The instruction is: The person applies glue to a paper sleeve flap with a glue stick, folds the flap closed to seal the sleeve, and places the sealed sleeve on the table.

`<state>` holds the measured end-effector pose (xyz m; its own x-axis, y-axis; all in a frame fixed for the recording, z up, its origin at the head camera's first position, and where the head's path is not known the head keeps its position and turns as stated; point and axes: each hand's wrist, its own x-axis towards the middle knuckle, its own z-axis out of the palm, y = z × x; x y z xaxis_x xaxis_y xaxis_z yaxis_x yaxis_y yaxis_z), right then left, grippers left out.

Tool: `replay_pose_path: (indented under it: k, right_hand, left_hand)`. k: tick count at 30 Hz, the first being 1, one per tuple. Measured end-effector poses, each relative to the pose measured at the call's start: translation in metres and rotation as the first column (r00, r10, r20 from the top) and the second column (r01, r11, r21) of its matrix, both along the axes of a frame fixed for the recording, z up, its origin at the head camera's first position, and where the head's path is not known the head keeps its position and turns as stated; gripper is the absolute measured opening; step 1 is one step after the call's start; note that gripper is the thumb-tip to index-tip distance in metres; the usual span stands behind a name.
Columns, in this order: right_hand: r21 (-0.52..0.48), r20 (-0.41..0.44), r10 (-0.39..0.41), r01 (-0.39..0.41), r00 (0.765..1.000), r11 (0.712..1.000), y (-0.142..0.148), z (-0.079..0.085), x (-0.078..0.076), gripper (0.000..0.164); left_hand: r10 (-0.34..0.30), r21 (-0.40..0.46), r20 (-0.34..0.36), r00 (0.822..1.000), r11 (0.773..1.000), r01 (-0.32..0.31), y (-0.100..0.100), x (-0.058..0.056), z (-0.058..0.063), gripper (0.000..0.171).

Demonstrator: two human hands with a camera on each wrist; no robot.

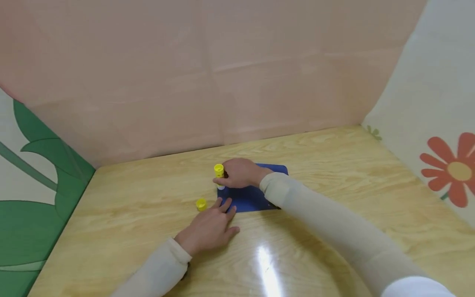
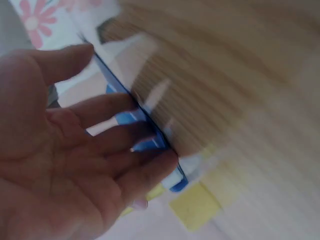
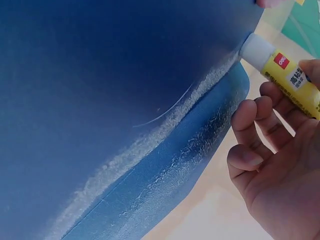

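A dark blue sheet (image 1: 246,200) with a folded flap lies on the table. My right hand (image 1: 241,173) grips a yellow glue stick (image 3: 295,80) whose white end touches the sheet near its left edge. In the right wrist view, whitish glue streaks (image 3: 150,137) run along the fold and over the flap (image 3: 200,145). The fingertips of my left hand (image 1: 209,229) rest on the sheet's near left corner, fingers spread and fairly straight. A yellow cap (image 1: 201,204) stands on the table just left of those fingertips.
The wooden table (image 1: 141,222) meets a pinkish back wall (image 1: 222,82). Printed green leaves (image 1: 33,231) are at the left, and a white panel with a red flower (image 1: 458,170) is at the right.
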<state>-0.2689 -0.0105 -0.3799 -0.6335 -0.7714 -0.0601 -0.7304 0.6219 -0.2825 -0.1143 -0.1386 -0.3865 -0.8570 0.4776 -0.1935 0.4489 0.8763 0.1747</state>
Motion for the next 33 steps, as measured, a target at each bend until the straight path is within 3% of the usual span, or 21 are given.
replay_pose_path:
  k: [8, 17, 33]
  right_hand:
    - [0.011, -0.018, -0.029, 0.029, 0.999, 1.000, 0.003, 0.000, -0.002, 0.041]
    - [0.030, 0.003, -0.044, 0.044, 0.999, 0.999, 0.019, 0.003, 0.000, 0.037]
    - [-0.006, 0.003, -0.185, 0.185, 0.983, 0.983, 0.116, -0.003, -0.006, 0.037]
  left_hand:
    - [0.009, -0.075, -0.028, 1.000, 0.997, -0.011, 0.005, 0.001, 0.001, 0.056]
    - [0.031, -0.067, -0.001, 1.000, 0.997, -0.031, 0.004, 0.002, -0.001, 0.056]
    - [0.058, -0.055, 0.000, 0.998, 0.997, -0.058, 0.007, 0.003, -0.002, 0.056]
